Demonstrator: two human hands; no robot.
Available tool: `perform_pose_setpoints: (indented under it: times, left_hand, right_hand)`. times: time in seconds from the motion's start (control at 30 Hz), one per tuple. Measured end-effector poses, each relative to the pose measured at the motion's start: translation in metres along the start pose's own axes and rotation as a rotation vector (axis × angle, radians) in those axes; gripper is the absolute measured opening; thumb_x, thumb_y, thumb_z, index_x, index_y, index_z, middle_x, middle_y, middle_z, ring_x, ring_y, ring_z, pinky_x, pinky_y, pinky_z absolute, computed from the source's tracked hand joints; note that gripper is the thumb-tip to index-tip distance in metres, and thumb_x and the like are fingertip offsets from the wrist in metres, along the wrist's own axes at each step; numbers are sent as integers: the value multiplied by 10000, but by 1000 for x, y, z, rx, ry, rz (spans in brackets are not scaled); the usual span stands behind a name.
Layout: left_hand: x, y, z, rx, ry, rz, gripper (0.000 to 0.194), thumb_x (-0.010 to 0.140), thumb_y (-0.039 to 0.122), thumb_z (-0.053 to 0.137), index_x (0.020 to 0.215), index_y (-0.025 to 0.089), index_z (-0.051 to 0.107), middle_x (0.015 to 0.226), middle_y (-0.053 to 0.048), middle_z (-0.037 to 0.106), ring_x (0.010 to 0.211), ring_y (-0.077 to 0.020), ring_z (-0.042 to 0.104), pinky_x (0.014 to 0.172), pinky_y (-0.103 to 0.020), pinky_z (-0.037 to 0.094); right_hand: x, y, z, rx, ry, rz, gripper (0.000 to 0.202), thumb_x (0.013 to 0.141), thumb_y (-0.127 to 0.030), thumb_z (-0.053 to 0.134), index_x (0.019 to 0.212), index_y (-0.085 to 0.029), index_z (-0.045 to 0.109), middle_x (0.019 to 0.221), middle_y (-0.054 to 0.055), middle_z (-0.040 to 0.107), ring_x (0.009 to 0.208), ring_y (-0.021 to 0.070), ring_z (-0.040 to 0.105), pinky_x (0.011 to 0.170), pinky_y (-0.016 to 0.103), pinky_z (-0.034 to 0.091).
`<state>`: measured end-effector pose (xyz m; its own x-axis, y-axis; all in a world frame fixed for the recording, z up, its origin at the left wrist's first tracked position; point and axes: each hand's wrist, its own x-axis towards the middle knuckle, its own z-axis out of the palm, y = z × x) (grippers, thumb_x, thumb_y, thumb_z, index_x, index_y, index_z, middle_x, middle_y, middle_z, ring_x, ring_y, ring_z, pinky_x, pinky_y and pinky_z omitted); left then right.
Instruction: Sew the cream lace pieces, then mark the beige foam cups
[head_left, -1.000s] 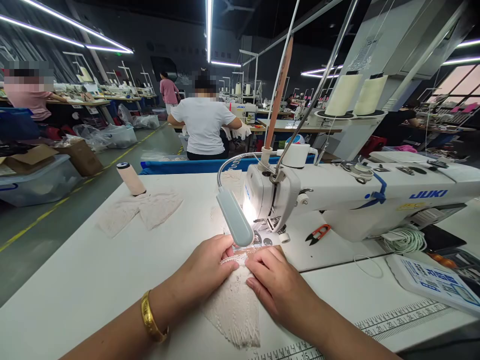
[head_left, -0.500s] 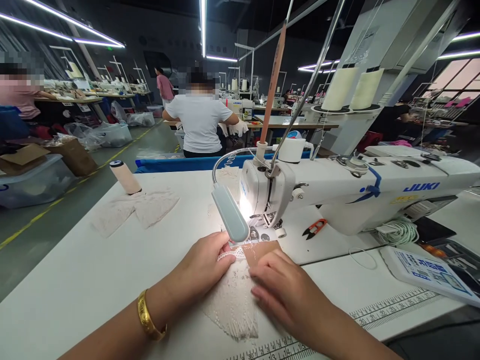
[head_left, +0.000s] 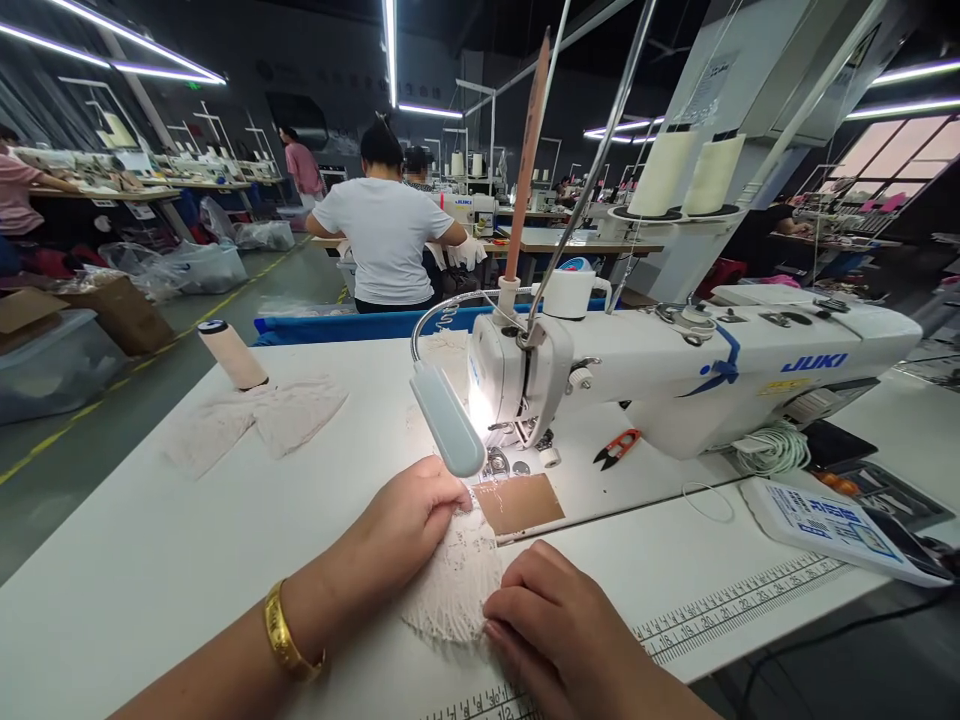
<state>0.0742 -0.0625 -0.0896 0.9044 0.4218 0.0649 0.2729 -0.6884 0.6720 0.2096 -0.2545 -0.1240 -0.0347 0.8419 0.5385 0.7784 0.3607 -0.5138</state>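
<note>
A white lace piece [head_left: 456, 580] with a fringed lower edge lies on the white table in front of the sewing machine [head_left: 517, 370]. My left hand [head_left: 412, 510], a gold bangle on its wrist, pinches the lace's top edge just below the grey lamp head [head_left: 448, 420]. Thumb and fingers of my right hand [head_left: 547, 620] are closed on the lace's lower right edge. Beside the lace, a brown rectangular patch [head_left: 523, 503] lies flat near the needle area. The lamp head partly covers the space left of the presser foot.
Red-handled snips [head_left: 617, 449] lie right of the needle. Two joined lace pieces [head_left: 262, 420] and a thread cone [head_left: 232, 355] are at the left. A ruler strip [head_left: 735, 605] runs along the front edge; a white-and-blue box [head_left: 832, 530] sits right. Ahead, a person in white [head_left: 392, 240] sits.
My right hand has moved down from the brown patch to the lace's lower edge, uncovering the patch. My left hand still pinches the top. The whole view has shifted slightly.
</note>
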Motion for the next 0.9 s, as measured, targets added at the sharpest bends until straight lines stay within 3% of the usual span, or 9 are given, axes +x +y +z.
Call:
perform_pose_setpoints:
  times: [0.13, 0.37, 0.5, 0.57, 0.67, 0.73, 0.9]
  left_hand:
    - [1, -2, 4, 4, 25, 39, 355, 970, 227, 409, 912, 240, 759, 939, -48, 617, 862, -216, 567, 762, -351, 437]
    - [2, 12, 2, -8, 5, 17, 330, 991, 288, 413, 780, 200, 651, 877, -45, 554, 818, -210, 537, 710, -341, 421]
    - [0, 11, 0, 23, -13, 28, 329, 999, 281, 378, 960, 223, 699, 974, -59, 614, 899, -233, 589, 787, -366, 467]
    - [0, 9, -3, 23, 0, -19, 267, 969, 269, 406, 1005, 223, 666, 994, -60, 644, 911, -244, 608, 825, -388, 490]
    - [0, 3, -8, 11, 58, -119, 113, 905, 278, 466, 873, 224, 560, 931, -54, 649, 859, -250, 618, 801, -396, 505]
    - [0, 0, -10, -24, 84, -141, 61, 865, 272, 487, 820, 234, 503, 922, -50, 646, 866, -253, 628, 795, -387, 506]
    - [0, 0, -10, -55, 45, -184, 98, 807, 233, 492, 878, 227, 559, 813, -3, 581, 776, -221, 597, 709, -341, 471]
  right_hand:
    - [1, -2, 11, -46, 40, -49, 131, 1002, -170, 530, 931, -203, 635, 819, 23, 623, 724, 172, 510, 633, 285, 391]
    - [-1, 2, 26, -190, 99, -99, 216, 1016, -184, 492, 835, -201, 608, 757, 13, 593, 666, 165, 471, 596, 295, 304]
    - [-6, 4, 28, -241, 74, -112, 210, 992, -185, 531, 788, -201, 581, 748, 9, 586, 662, 161, 469, 589, 288, 317]
    - [-6, 6, 22, -186, 28, -106, 199, 1003, -220, 545, 808, -204, 585, 769, 7, 596, 675, 160, 491, 583, 280, 342]
    - [4, 8, 3, -53, -86, -35, 93, 1019, -238, 551, 980, -207, 630, 866, 19, 627, 748, 173, 539, 634, 280, 416]
    - [15, 9, -11, -23, -141, 18, 130, 1027, -194, 534, 1113, -212, 629, 926, 32, 624, 804, 192, 543, 688, 302, 450]
    - [41, 15, -20, -102, -210, 119, 225, 1007, -116, 542, 1183, -232, 621, 1015, 60, 602, 945, 253, 529, 834, 407, 492]
